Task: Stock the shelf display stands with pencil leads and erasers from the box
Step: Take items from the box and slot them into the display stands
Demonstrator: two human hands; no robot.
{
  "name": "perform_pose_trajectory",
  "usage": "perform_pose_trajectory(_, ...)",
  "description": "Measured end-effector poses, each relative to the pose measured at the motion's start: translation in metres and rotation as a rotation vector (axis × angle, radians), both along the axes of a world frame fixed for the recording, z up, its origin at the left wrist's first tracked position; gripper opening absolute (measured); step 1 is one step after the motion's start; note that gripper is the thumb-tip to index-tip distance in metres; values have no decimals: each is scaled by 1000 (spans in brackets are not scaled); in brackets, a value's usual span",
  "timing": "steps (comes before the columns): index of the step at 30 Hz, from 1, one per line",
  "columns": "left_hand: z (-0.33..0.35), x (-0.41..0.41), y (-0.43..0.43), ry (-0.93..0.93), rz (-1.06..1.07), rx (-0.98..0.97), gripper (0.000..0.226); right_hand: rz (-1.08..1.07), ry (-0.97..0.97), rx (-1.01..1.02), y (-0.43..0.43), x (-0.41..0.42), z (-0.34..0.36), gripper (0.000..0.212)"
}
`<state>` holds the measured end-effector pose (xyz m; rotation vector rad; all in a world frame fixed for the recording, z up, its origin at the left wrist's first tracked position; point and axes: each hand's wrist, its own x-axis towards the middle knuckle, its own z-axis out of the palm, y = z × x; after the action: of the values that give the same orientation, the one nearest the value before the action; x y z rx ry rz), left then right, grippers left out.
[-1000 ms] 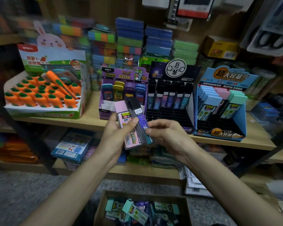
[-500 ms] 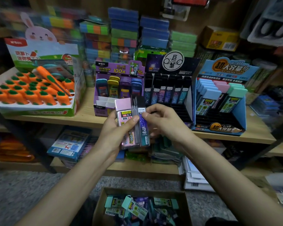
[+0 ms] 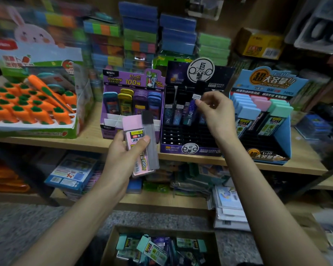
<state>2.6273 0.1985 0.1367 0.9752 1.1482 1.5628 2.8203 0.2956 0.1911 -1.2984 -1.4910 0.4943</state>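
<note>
Task is mid-way, by the look of it. The right hand (image 3: 214, 110) pinches a dark blue slim pencil-lead tube w/ black cap (image 3: 192, 112) btwn thumb & fingertips, other fingers loosely curled. It holds the tube tilted over the back row of the black cardboard display stand (image 3: 181, 135). Can't tell if the tube's foot is in a slot yet.

The left hand (image 3: 121, 156) grips two more items at shelf-edge height, thumb across their fronts:
- a pink-capped flat lead case w/ yellow label (image 3: 135, 131)
- a grey see-through slim tube w/ black cap (image 3: 151, 139), lying against the pink case

Done so far: the black stand's back row has a handful of tubes standing. The light-blue cardboard display stand (image 3: 283, 139) to its right carries blue, pink & teal-capped cases in its rear rows. The purple cardboard display stand (image 3: 131, 81) to its left has coloured cases at the back.

Left to do:
- The front slots of the black stand look bare, as do the lower rows of the blue one.
- The purple stand's front white dividers seem unfilled.
- The brown cardboard box (image 3: 109, 244) on the floor, below the arms, holds plenty of stock, mostly teal-capped cases.

Prob. less than half done. No erasers are visibly in hand. The pink case likely goes to the blue stand, the grey tube to the black one.
</note>
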Motion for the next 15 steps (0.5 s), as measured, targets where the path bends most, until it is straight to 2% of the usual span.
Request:
perform_pose_trajectory(4, -4, -3, 3, 17, 8, 4, 19, -15, -67, 54, 12, -3, -17, 5)
perform_pose_trajectory(8, -8, -6, 3, 27, 5, -3, 20, 20, -64, 63, 16, -2, -24, 11)
perform_pose_trajectory(15, -6, -8, 1, 16, 0, 0, 21, 82, -83, 53, 19, 3, -21, 9)
